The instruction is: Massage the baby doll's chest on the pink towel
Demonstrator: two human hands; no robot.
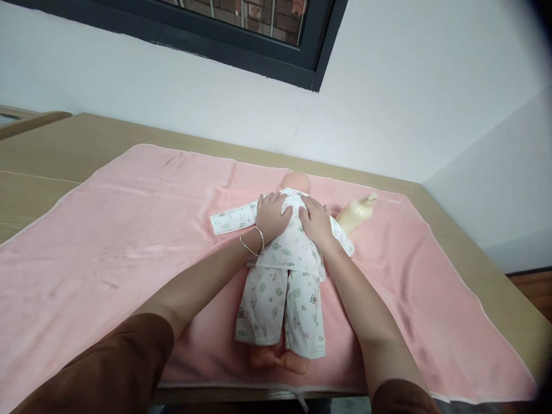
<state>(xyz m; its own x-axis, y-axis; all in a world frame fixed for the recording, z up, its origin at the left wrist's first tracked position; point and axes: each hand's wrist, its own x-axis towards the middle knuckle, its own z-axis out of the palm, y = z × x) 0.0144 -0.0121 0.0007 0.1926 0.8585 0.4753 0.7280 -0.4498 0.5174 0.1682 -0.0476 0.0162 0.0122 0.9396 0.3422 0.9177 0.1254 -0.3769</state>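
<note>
A baby doll lies stretched out, its bare round head at the far end and its feet toward me. No face shows on the head. It wears a white printed top and matching trousers. My left hand rests flat on the left of the upper body, fingers spread, a bangle on that wrist. On the right side of the upper body, my right hand also lies flat with fingers extended. Neither hand grips anything. One sleeve reaches out to the left.
A pink blanket under the doll covers much of the wooden table. Right of the doll lies a cream-coloured bottle. Behind the table stands a white wall with a dark-framed window.
</note>
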